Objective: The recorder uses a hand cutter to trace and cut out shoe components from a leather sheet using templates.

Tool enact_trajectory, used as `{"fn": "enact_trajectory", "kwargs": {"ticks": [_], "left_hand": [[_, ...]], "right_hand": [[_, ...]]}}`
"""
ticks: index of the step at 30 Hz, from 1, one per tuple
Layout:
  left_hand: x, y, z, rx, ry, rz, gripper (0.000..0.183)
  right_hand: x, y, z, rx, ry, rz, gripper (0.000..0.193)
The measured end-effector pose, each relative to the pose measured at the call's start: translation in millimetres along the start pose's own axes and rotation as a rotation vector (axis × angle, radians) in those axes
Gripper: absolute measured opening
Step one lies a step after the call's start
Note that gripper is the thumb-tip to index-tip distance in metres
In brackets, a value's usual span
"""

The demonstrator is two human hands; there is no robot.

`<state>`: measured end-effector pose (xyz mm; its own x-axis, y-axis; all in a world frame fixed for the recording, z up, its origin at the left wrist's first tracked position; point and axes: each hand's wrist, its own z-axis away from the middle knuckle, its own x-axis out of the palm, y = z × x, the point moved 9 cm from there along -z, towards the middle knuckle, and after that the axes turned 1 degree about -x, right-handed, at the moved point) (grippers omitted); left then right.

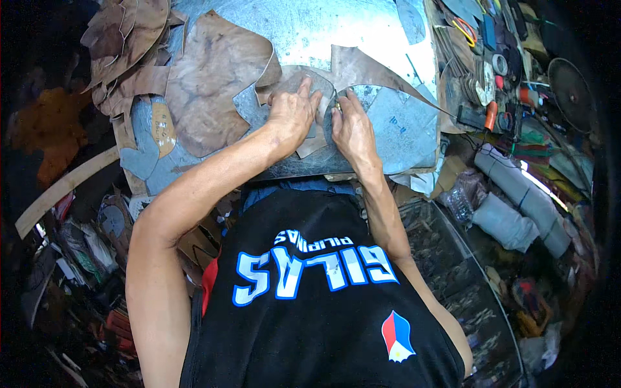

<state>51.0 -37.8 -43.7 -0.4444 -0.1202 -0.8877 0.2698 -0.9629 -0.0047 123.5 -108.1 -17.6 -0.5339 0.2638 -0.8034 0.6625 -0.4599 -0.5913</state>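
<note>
Flat on a brown leather piece (294,73) lies my left hand (292,113), its index finger stretched forward and the other fingers apart. Close beside it, to the right, my right hand (352,132) is closed in a pinch around a small slim tool (337,103). Most of that tool is covered by the fingers, so its kind does not show. A curved edge of the leather runs between the two hands. Beyond the right hand, a pointed leather offcut (369,64) stretches toward the right side of the worktable.
A large brown hide (217,81) spreads across the left of the scuffed worktable (323,32), with more leather sheets (129,39) behind. Blue-grey flat pieces (401,126) lie at the right. An orange-handled tool (491,116) and a tape roll (499,64) sit among clutter beyond the right edge.
</note>
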Motion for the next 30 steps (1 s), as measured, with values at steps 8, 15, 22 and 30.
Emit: {"fn": "enact_trajectory", "kwargs": {"ticks": [8,15,22,30], "left_hand": [[0.4,0.4,-2.6,0.026,-0.021,0.053,0.069],[-3.6,1.5,-5.1,0.030,0.022,0.080,0.065],[-2.3,3.3,-6.9,0.031,0.014,0.024,0.062],[7.6,-0.2,-7.1,0.014,-0.057,0.113,0.064]], "right_hand": [[9.8,-5.5,8.6,0.066,0.107,-0.055,0.024],[16.6,-4.1,15.3,0.209,0.155,-0.150,0.024],[21.2,-5.4,20.3,0.181,0.148,-0.057,0.028],[23.3,-5.4,37.7,0.183,0.083,-0.060,0.029]]}}
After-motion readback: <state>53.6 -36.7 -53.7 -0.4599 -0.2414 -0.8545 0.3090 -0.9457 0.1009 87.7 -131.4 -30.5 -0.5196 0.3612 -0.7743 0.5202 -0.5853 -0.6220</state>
